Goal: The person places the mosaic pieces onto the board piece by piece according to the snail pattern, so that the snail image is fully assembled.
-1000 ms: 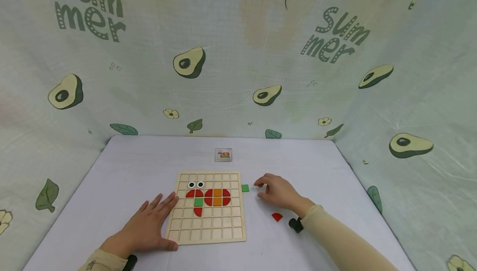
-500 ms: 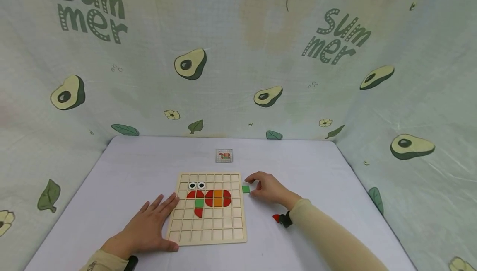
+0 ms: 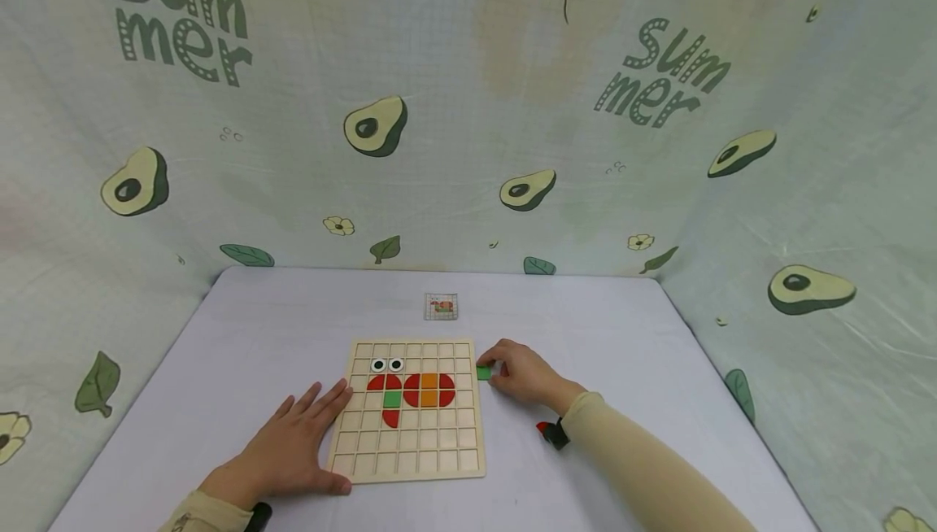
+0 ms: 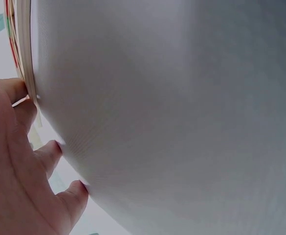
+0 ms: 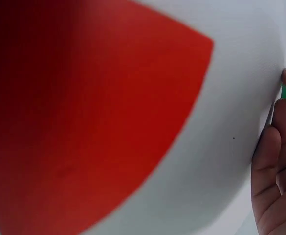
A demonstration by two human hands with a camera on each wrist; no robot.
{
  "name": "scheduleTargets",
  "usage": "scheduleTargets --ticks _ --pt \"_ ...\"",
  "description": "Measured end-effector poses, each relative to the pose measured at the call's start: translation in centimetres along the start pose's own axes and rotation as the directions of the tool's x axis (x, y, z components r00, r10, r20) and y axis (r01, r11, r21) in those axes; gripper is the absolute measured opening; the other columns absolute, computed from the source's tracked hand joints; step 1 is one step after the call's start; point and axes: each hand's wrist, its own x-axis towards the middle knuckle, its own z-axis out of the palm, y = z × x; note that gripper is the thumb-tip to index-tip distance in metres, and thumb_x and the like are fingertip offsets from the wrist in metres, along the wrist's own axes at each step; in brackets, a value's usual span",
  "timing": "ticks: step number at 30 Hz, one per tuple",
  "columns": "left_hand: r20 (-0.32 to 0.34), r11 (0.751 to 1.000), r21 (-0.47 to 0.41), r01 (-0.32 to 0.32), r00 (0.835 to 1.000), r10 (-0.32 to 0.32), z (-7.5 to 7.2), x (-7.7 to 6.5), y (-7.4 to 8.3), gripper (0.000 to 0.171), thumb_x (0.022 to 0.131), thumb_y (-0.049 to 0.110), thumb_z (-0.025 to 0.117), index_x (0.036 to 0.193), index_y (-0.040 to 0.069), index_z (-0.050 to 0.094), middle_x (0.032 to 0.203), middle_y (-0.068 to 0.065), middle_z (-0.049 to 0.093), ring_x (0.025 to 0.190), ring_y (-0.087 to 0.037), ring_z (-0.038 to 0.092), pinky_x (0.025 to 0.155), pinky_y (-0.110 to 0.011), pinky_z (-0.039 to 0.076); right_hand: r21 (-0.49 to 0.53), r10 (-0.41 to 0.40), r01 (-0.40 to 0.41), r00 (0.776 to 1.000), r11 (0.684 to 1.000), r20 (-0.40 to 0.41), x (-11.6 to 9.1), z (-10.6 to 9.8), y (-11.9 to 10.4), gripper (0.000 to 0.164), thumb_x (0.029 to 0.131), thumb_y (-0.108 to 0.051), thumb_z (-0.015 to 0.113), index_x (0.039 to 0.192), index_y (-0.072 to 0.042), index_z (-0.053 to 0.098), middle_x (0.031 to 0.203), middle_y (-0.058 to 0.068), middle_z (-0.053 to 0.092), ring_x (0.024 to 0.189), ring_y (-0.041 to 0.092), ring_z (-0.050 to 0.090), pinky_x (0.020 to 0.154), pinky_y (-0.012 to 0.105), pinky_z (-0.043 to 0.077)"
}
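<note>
My left hand (image 3: pixel 289 442) lies spread along the left edge of the wooden grid board (image 3: pixel 439 460), its thumb near the front corner; in the left wrist view its fingertips (image 4: pixel 77 193) touch the white table. Just off the board's right edge, my right hand (image 3: pixel 527 373) pinches a green square tile (image 3: pixel 484 372) between thumb and fingers, partly covering it. The board bears red quarter-round tiles (image 3: pixel 446 390), orange squares (image 3: pixel 429 390), a green square and two eye tiles (image 3: pixel 396 364). Below the right wrist lies a loose red quarter-round tile (image 5: pixel 147 98), huge in the right wrist view.
A small picture card (image 3: pixel 441 307) with a coloured figure on a grid lies behind the board. The white table (image 3: pixel 586 329) is enclosed by hanging cloth (image 3: pixel 454 133) printed with avocados. A black wrist camera (image 3: pixel 556 433) hangs beside the red tile.
My right hand has moved left to the green square tile and its fingers have closed on it. The wrist camera now overlaps the loose red tile. My left hand stays put.
</note>
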Motion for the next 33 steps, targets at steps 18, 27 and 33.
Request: scheduleTargets --ticks 18,27,33 --pt "0.008 1.0 0.008 0.011 1.0 -0.011 0.1 0.0 0.1 0.131 0.052 0.092 0.063 0.153 0.012 0.041 0.16 -0.003 0.032 0.145 -0.041 0.025 0.11 -0.069 0.021 -0.011 -0.04 0.04 0.999 0.999 -0.017 -0.4 -0.2 0.6 0.025 0.089 -0.012 0.072 0.113 -0.019 0.073 0.102 -0.009 0.061 0.075 0.007 0.053 0.068 0.024 0.049" --pt "0.005 1.0 0.007 0.006 1.0 -0.006 0.2 0.0 0.0 0.132 0.052 0.093 0.061 0.154 0.012 0.04 0.161 -0.002 0.031 0.145 -0.041 0.025 0.11 -0.069 0.021 0.014 -0.064 0.065 0.997 0.998 -0.036 -1.0 -0.5 0.4 0.025 0.088 -0.01 0.071 0.112 -0.017 0.073 0.102 -0.006 0.062 0.072 0.007 0.052 0.065 0.025 0.049" --pt "0.0 1.0 0.009 0.002 1.0 -0.002 0.1 -0.1 0.0 0.132 0.052 0.094 0.061 0.153 0.011 0.041 0.16 -0.003 0.032 0.145 -0.041 0.025 0.109 -0.069 0.022 0.038 -0.074 0.075 0.997 0.996 -0.026 -1.1 -0.4 -0.1 0.026 0.087 -0.01 0.072 0.112 -0.018 0.074 0.101 -0.006 0.062 0.072 0.007 0.052 0.065 0.025 0.049"
